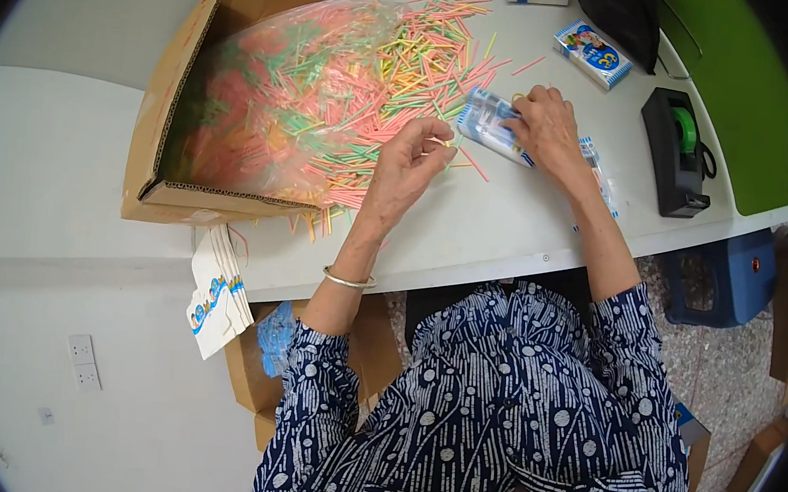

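My left hand (410, 165) is closed in a pinch beside the pile of sticks. Between its fingertips there may be a thin stick, too small to make out. Thin pink, green and yellow sticks (436, 56) spill over the white table from a clear plastic bag (307, 67). My right hand (549, 133) bends over a small clear and blue plastic packet (488, 120), its fingers curled onto the right end. A pink stick (474, 165) lies between my hands. Partly under my right forearm is another clear and blue packet (606, 179).
The bag lies in an open cardboard box (167, 120) at the left. A black tape dispenser (673, 154) with green tape stands at the right. Farther back are a small blue-white box (595, 54) and a black cloth item (620, 16). Folded white cartons (219, 291) hang by the near left edge.
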A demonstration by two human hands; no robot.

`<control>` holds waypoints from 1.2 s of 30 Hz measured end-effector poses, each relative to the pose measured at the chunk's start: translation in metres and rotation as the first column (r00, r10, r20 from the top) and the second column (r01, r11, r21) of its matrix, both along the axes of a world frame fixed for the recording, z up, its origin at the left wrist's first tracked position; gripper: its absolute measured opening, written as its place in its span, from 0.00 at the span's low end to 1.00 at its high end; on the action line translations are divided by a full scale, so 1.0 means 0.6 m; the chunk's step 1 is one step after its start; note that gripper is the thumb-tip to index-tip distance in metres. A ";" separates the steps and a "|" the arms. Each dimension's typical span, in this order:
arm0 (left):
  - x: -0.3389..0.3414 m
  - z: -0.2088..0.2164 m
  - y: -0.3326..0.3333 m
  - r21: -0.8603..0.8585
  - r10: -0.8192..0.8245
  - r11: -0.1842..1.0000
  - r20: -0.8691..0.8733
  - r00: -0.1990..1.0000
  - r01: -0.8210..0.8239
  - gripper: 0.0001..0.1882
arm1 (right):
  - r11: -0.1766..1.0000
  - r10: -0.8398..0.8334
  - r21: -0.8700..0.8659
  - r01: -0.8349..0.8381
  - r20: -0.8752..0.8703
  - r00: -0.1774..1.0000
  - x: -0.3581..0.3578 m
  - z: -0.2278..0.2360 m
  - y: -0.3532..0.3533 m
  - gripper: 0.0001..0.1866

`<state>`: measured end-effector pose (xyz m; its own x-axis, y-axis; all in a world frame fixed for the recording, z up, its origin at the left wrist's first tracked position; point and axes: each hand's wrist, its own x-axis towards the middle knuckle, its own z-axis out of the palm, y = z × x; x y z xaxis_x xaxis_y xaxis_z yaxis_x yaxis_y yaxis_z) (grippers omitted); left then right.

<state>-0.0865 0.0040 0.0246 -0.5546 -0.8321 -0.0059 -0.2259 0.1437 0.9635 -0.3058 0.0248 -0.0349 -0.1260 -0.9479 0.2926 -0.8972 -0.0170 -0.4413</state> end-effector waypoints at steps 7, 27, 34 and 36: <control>-0.004 -0.021 -0.027 -0.160 0.143 0.977 0.014 0.990 -0.138 0.14 | 0.981 0.028 -0.193 -0.014 0.071 0.997 0.008 0.034 0.023 0.11; 0.019 0.057 -0.014 -0.356 -0.089 0.923 0.180 0.980 0.150 0.08 | 0.937 0.238 -0.025 -0.347 0.773 0.588 0.047 0.087 0.062 0.14; 0.028 0.053 -0.022 -0.230 -0.165 0.954 0.135 0.977 0.192 0.07 | 0.964 0.216 -0.028 -0.264 0.662 0.718 0.049 0.095 0.068 0.13; 0.024 0.047 -0.025 -0.365 -0.088 0.914 0.246 0.965 0.177 0.10 | 0.967 0.224 -0.060 -0.249 0.668 0.710 0.056 0.088 0.068 0.13</control>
